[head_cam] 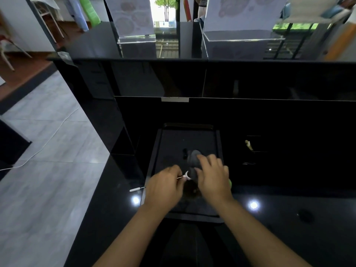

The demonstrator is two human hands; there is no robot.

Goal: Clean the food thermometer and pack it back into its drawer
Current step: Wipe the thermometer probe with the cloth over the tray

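The food thermometer (186, 176) shows as a thin metal probe with a white piece, held low over a black tray (154, 170). My left hand (165, 186) is pinched on the probe, and a white-tipped end (134, 189) sticks out to the left of it. My right hand (212, 175) is closed on a dark grey cloth (193, 158) pressed against the thermometer's right end. A bit of something green (230, 183) peeks out under that hand; what it is cannot be told.
The tray lies on a glossy black counter (289, 218) with a raised black back wall (250, 112). A small pale object (248, 145) sits to the right of the tray. Grey tiled floor (48, 151) drops off left of the counter.
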